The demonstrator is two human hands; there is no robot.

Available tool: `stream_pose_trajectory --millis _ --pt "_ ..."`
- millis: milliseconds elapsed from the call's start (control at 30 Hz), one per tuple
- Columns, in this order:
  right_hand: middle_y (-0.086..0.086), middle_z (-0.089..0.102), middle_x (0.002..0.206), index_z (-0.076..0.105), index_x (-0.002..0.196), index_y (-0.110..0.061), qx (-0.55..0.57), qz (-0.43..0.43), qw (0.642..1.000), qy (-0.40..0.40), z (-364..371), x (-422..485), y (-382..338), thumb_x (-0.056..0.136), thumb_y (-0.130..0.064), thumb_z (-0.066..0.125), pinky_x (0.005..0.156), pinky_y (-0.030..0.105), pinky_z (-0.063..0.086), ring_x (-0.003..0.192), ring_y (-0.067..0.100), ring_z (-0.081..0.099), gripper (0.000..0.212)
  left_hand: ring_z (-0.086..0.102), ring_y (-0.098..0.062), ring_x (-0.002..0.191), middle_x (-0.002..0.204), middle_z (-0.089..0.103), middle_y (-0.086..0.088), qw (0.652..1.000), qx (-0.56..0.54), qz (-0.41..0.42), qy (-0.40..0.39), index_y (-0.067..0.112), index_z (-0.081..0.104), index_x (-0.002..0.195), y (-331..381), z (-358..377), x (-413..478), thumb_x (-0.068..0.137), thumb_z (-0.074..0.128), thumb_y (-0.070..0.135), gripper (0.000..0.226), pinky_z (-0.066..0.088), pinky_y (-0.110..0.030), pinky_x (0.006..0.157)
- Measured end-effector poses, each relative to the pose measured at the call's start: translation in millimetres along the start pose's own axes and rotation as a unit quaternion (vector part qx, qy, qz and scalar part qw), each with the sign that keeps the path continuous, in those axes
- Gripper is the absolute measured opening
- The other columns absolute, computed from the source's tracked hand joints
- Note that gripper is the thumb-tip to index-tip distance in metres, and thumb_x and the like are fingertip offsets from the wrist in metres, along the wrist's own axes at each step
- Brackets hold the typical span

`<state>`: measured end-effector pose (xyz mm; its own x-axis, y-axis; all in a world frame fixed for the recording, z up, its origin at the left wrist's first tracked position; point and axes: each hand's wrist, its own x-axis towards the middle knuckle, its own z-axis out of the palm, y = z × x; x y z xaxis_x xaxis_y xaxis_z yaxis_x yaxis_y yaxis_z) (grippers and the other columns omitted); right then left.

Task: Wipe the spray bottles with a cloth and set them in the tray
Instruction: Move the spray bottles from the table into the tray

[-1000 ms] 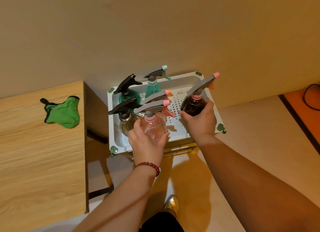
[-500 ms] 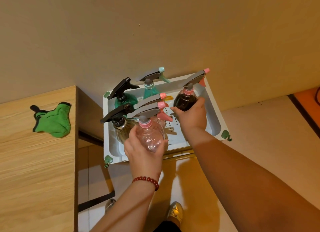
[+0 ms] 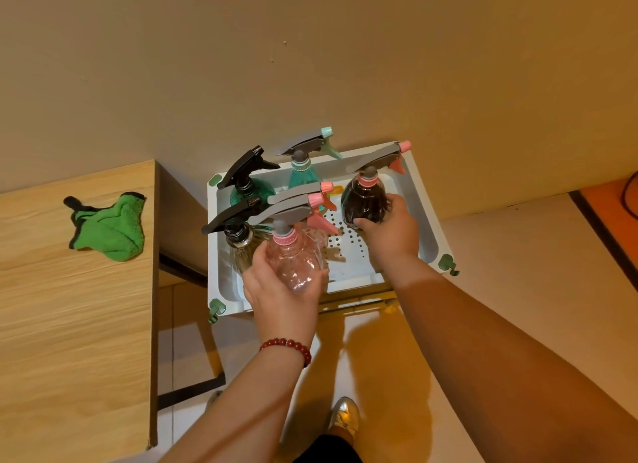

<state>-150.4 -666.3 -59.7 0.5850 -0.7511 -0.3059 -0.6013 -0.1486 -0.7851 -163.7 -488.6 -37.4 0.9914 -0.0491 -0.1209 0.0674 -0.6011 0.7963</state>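
Clear pink plastic spray bottle is at 6 o'clock of the white plastic tray, gripped by the left hand. The right hand grips a dark brown spray bottle at 2 o'clock. Next, I guess: stand both down, then let go softly.

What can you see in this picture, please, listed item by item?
Tray: one, white, against the wall.
Clips: three visible, green, tray corners.
Bottles standing in tray: four; green bottle and clear bottle with black heads, teal bottle, pink-nozzled bottle mostly hidden.
Dark bottle: one, pink nozzle, tray's back right.
Clear pink bottle: one, over tray's front edge.
Cloth: one, green, on wooden table.
Shoe: one, metallic, on floor.
Bracelet: one, red beads, left wrist.
Left hand: one, gripping the clear pink bottle.
Right hand: one, gripping the dark bottle.
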Motion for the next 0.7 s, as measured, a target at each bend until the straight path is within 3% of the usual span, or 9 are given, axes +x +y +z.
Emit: stream_pose_trajectory --millis 133,400,600,700 --pt "0.005 0.065 0.119 0.050 0.123 -0.017 0.008 -0.007 1.000 0.008 8.3 6.7 -6.6 0.079 -0.025 0.078 0.083 0.031 0.045 0.108 0.026 0.061 0.053 0.038 -0.019 0.126 0.133 0.037 -0.004 1.000 0.003 -0.001 0.005 0.026 0.029 0.143 -5.1 0.2 2.6 0.069 0.085 0.028 0.093 0.035 -0.026 0.093" --pt "0.004 0.066 0.120 0.050 0.126 -0.021 0.016 -0.018 1.000 0.009 28.6 19.3 -14.8 0.081 -0.027 0.076 0.096 0.043 0.049 0.113 0.027 0.061 0.053 0.037 -0.018 0.125 0.131 0.037 -0.003 1.000 -0.003 -0.006 0.004 0.026 0.028 0.144 -8.8 1.9 5.8 0.069 0.085 0.030 0.094 0.034 -0.025 0.090" --pt "0.010 0.046 0.145 0.031 0.148 -0.016 -0.014 0.008 1.000 0.019 22.9 5.5 -16.6 0.085 -0.034 0.072 0.106 0.041 0.038 0.134 0.030 0.042 0.077 0.036 -0.018 0.126 0.131 0.036 -0.002 1.000 -0.003 -0.004 -0.005 0.028 0.027 0.143 -13.0 1.0 6.9 0.069 0.084 0.035 0.094 0.035 -0.027 0.090" --pt "0.006 0.059 0.130 0.052 0.135 -0.014 0.013 -0.020 0.999 0.037 12.8 -24.2 -16.1 0.089 -0.034 0.068 0.096 0.030 0.043 0.121 0.023 0.054 0.053 0.036 -0.020 0.127 0.132 0.036 -0.003 1.000 0.005 0.001 -0.005 0.028 0.027 0.144 -14.2 0.1 7.4 0.068 0.085 0.036 0.095 0.034 -0.028 0.090"
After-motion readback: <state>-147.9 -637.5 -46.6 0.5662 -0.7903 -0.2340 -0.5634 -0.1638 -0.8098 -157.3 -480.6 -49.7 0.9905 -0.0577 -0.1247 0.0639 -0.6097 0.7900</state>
